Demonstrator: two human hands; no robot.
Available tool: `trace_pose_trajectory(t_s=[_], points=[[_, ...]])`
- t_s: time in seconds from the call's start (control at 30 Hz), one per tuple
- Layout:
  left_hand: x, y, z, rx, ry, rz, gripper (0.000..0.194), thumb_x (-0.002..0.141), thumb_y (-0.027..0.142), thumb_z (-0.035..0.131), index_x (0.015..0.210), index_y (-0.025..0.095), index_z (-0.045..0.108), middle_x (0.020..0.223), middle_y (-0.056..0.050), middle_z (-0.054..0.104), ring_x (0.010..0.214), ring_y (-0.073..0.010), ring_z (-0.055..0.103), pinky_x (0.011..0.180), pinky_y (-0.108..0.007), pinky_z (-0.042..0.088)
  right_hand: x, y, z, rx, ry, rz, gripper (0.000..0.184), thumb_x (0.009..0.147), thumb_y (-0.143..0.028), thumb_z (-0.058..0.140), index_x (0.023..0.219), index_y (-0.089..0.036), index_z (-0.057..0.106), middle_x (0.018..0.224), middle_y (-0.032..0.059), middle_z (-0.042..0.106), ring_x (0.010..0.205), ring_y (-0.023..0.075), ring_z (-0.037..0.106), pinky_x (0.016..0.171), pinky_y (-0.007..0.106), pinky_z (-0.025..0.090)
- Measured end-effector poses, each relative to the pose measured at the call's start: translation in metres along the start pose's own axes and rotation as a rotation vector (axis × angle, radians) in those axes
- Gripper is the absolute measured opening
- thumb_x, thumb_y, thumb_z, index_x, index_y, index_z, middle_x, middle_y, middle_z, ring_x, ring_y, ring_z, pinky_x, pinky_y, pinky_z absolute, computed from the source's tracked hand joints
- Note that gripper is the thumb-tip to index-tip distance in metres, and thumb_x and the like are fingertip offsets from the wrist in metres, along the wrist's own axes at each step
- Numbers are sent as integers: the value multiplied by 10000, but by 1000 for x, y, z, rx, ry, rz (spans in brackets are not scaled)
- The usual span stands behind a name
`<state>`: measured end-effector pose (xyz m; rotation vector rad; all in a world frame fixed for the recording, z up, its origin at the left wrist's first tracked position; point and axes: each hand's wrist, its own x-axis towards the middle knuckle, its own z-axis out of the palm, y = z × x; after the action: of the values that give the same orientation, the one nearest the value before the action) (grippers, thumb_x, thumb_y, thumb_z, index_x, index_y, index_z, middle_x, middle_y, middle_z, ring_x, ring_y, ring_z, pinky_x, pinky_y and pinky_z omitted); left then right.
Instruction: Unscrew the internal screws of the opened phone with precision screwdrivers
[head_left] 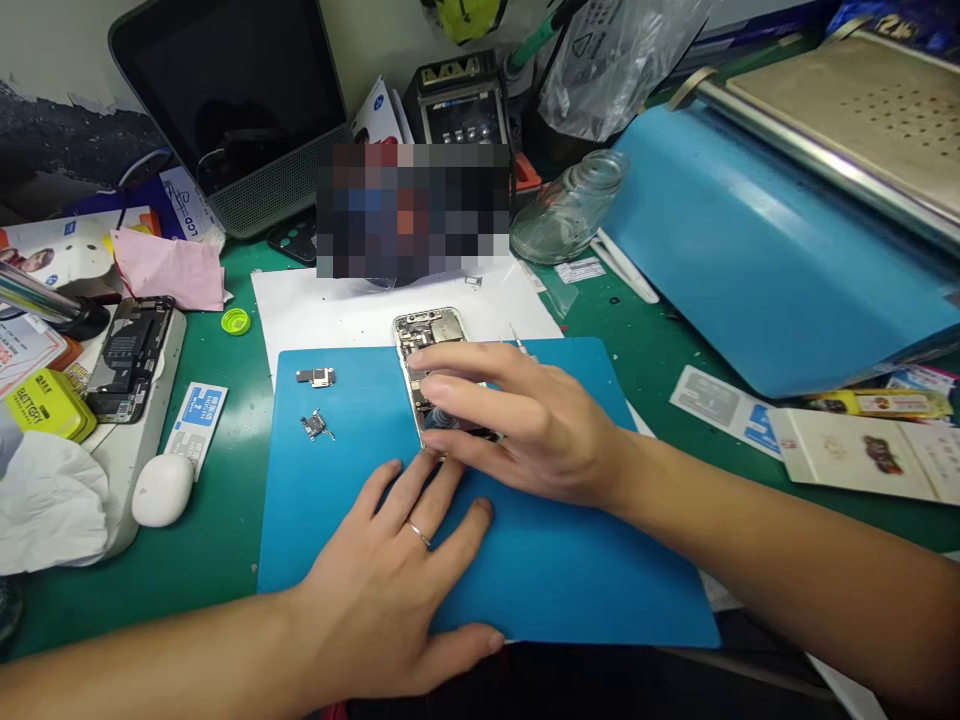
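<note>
Two small parts [317, 425] lie near the upper-left corner of the mat [585, 590]. The left hand [382, 580], fingers spread, steadies the open phone [448, 328] at the far edge. The right hand [559, 435] curls over it, grip unclear: probably inside work, next needing a still phone.

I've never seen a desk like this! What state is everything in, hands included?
Phone under the hands: opened, insides exposed.
Left hand: spread on the mat, fingertips by the phone's lower end.
Right hand: fingers curled over the phone; grip unclear.
Blue mat: lying flat.
Phone at far left: opened, insides exposed.
Large screen: dark.
White earbud case: shut.
</note>
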<state>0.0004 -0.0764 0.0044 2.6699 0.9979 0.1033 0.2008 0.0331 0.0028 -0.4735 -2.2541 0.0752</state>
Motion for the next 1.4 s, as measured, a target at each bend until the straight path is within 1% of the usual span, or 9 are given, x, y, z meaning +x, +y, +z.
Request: trace_pose_trajectory(t_s=[0.13, 0.33, 0.47, 0.67, 0.83, 0.93, 1.17, 1.27, 1.4], points=[[0, 0, -1, 3, -13, -8, 779, 998, 687, 430, 1569, 161, 375, 1623, -213, 337, 1503, -410, 313, 1171, -551, 305, 0, -1, 0, 37, -17, 29, 450, 915, -72, 610, 1331, -141, 451, 1247, 173, 693, 1099, 222, 723, 758, 296, 640], [0, -1, -1, -3, -8, -9, 788, 994, 690, 434, 1572, 158, 378, 1598, -200, 380, 1493, -400, 324, 1174, -544, 300, 0, -3, 2, -39, -24, 16, 370, 959, -164, 633, 1295, -170, 478, 1196, 128, 736, 1092, 188, 732, 796, 269, 636], [1, 0, 1, -3, -4, -3, 795, 991, 685, 443, 1580, 157, 368, 1590, -195, 394, 1483, -405, 336, 1172, -548, 301, 0, -3, 1, 0, -27, 22, 405, 935, -89, 578, 1319, -161, 469, 1220, 132, 730, 1146, 182, 713, 825, 263, 633], [1, 0, 0, 5, 3, -6, 782, 994, 687, 437, 1565, 155, 385, 1615, -208, 353, 1496, -400, 321, 1169, -544, 309, -2, -1, 1, -38, -47, 26, 384, 955, -180, 648, 1305, -154, 492, 1211, 142, 736, 1095, 193, 735, 797, 260, 634], [0, 0, 1, -6, 2, -3, 773, 998, 678, 438, 1568, 160, 375, 1618, -208, 347, 1500, -411, 319, 1173, -555, 300, -1, -1, 0, 16, -58, 30, 491, 914, -81, 593, 1384, -143, 466, 1244, 136, 727, 1162, 195, 712, 857, 266, 630], [0, 0, 2, -8, 6, -5, 775, 1001, 681, 427, 1572, 160, 368, 1609, -204, 363, 1501, -412, 318, 1178, -559, 293, -2, 1, 1, 64, -43, 10, 529, 911, -96, 615, 1406, -156, 441, 1256, 136, 723, 1181, 205, 706, 871, 294, 636], [0, 0, 1, -6, 5, -2, 763, 997, 685, 431, 1548, 158, 401, 1596, -213, 378, 1505, -411, 313, 1173, -559, 303, -4, 2, 6, 68, 1, -17, 483, 929, -103, 647, 1369, -159, 457, 1179, 109, 760, 1087, 185, 745, 877, 313, 644], [0, 0, 0, -11, -3, -5, 762, 997, 683, 433, 1551, 160, 400, 1570, -200, 422, 1492, -412, 337, 1172, -563, 310, -3, 2, 6, 69, -3, -20, 478, 937, -106, 626, 1379, -155, 450, 1068, 73, 782, 958, 174, 766, 790, 292, 643], [0, 0, 0, -4, 4, -1, 771, 990, 689, 451, 1548, 158, 403, 1605, -216, 375, 1509, -414, 313, 1173, -562, 316, -5, 2, 6, 77, -39, 24, 517, 945, -115, 604, 1428, -152, 426, 958, 44, 780, 818, 173, 753, 698, 279, 621]])
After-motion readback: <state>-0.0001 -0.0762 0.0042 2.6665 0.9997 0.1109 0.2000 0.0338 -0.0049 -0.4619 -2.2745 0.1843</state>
